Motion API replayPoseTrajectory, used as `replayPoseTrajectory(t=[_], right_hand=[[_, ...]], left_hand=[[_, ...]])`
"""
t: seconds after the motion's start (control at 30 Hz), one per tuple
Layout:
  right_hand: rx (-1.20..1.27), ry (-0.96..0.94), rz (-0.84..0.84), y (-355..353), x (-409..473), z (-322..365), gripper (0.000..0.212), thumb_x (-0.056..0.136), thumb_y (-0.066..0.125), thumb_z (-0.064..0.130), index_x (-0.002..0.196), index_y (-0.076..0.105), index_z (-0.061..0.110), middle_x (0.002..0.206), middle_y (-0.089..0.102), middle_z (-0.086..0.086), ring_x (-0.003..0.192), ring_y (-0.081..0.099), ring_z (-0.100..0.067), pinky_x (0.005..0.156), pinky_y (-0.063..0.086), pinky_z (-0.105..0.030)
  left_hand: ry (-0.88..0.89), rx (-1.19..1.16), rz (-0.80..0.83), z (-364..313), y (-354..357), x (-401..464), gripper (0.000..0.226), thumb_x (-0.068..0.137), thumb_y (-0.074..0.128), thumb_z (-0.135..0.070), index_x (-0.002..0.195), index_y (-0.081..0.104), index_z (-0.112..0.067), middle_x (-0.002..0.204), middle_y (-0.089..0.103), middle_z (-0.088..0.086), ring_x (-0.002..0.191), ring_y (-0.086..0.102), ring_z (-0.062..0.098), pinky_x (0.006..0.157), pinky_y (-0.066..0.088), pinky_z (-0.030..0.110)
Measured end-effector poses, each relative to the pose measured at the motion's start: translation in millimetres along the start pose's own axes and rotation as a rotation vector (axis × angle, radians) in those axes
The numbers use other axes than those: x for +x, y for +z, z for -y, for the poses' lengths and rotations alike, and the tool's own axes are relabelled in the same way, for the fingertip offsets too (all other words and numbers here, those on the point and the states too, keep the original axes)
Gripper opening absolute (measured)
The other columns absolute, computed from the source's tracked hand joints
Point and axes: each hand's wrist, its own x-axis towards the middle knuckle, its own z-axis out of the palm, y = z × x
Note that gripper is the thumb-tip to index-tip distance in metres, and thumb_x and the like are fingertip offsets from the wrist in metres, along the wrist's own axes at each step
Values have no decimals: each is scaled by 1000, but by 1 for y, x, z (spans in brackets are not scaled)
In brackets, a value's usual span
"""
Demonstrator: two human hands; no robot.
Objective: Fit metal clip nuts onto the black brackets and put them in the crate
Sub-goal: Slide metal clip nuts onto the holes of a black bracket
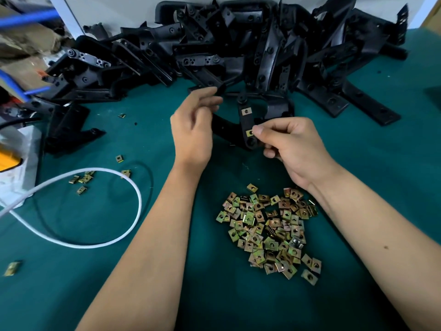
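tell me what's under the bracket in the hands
Under the held bracket lies green table cover and, behind it, more black brackets. The left hand and right hand hide its ends and whatever lies beneath those.

I see even, bright overhead light, soft shadows under both forearms, wide-angle bending at the edges, and blur at far left.

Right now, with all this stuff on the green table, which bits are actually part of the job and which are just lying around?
Part of the job:
- black plastic bracket held in the left hand
- brass-coloured metal clip nut pinched by the right hand
- heap of loose clip nuts
- pile of black brackets

Just lying about:
- white cable loop
- blue tubes
- cardboard box
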Motion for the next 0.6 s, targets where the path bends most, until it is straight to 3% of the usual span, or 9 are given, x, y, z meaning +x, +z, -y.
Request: replayPoseTrajectory(t=[0.1, 0.2, 0.27, 0.33, 0.47, 0.6], right_hand=[[-42, -42, -44, -1, 1, -1, 14, 92, 74, 6, 79, 79, 10, 70, 66, -2, 62, 52, -8, 52, 42, -22], [-105, -70, -80, -5, 3, -1, 14, 92, 74, 11, 81, 80, 17, 73, 72, 2, 69, 61, -9, 59, 49, -24], [-136, -66, -77, -7, 4, 0, 12, 92, 74, 13, 83, 81, 18, 78, 76, 2, 73, 65, -12, 66, 52, -26], [-178, -49, -61, -8, 5, 0, 10, 93, 74, 16, 86, 81, 19, 83, 78, 1, 81, 71, -13, 73, 57, -28], [-255, -70, -41, -7, 2, 3, 10, 91, 77, 23, 84, 81, 17, 82, 77, -4, 73, 70, -5, 59, 53, -18], [-274, -50, 7, -7, 2, 5, 14, 89, 79, 17, 76, 77, 13, 78, 77, -5, 72, 71, -11, 61, 58, -25]], left_hand=[[50, 159, 401, 0, -2, -2, 71, 86, 57, -16, 155, 39, -22, 126, 66, -4, 124, 58, 9, 104, 45, 37], [12, 221, 661, 0, 6, -5, 106, 84, 81, -38, 163, 9, -40, 126, 66, -8, 131, 54, 8, 122, 29, 49], [51, 302, 634, -1, 11, -8, 122, 72, 90, -47, 162, 8, -41, 117, 69, -13, 123, 59, 6, 122, 29, 52], [96, 299, 546, -3, 16, -10, 123, 66, 93, -49, 162, 17, -36, 108, 72, -13, 115, 63, 6, 120, 34, 51], [151, 339, 481, -2, 22, -11, 119, 63, 94, -51, 160, 26, -32, 128, 66, -7, 127, 56, 14, 111, 45, 43], [293, 390, 485, -2, 26, -14, 108, 66, 91, -46, 158, 35, -30, 123, 62, -12, 115, 55, 14, 103, 45, 29]])
